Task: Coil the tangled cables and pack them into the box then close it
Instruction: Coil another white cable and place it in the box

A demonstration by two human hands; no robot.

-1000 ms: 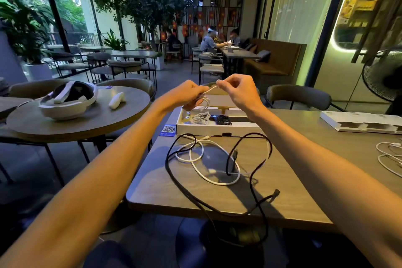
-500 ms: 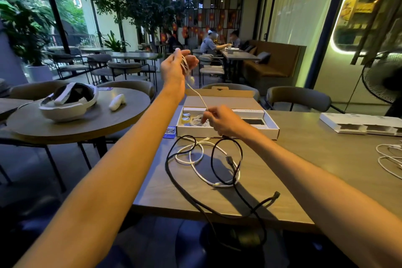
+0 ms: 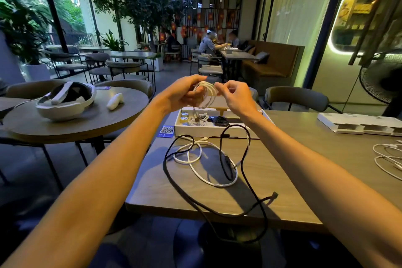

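Observation:
Above the open white box (image 3: 195, 130), my left hand (image 3: 185, 91) holds a loose coil of thin white cable (image 3: 205, 96), and my right hand (image 3: 236, 96) pinches that coil from the right side. Inside the box lie a small white cable bundle (image 3: 199, 121) and a black cable bundle (image 3: 220, 121). On the table (image 3: 293, 170) in front of the box, a white cable (image 3: 202, 159) lies in loops, tangled with a long black cable (image 3: 243, 172) whose loop hangs over the near table edge.
A blue QR card (image 3: 167, 131) lies left of the box. A white flat tray (image 3: 359, 124) and more white cable (image 3: 387, 157) sit at the right. A round table (image 3: 91, 122) at left carries a headset (image 3: 65, 102) and controller (image 3: 114, 101). Chairs stand behind.
My left hand came down from high up and my right hand rose from the box. Both now meet on the white cable, which is gathered into a coil.

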